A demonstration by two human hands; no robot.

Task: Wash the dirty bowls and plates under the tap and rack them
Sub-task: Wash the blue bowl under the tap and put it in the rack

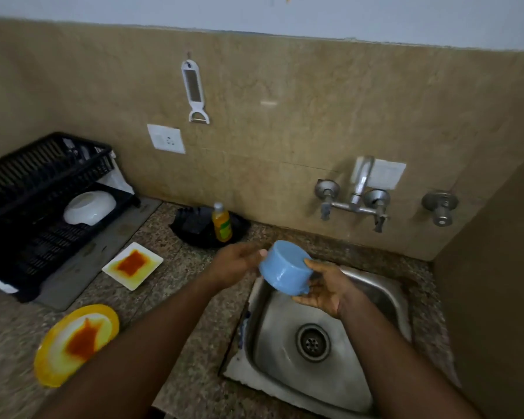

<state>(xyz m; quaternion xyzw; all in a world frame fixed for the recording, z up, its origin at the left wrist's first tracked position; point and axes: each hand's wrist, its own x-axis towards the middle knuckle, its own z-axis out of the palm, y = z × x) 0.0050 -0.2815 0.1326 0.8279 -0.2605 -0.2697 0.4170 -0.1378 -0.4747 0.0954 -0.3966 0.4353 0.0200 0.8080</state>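
Blue bowl (283, 268) — held between both hands.

Both forearms reach toward 12 o'clock; left hand (236, 261) and right hand (327, 285) curl inward, fingers gripping, palms facing.

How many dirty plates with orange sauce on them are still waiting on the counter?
2. The square white plate lies on the counter just in front of the black rack. The round yellow plate lies nearer the camera, at the left, partly behind the left forearm.
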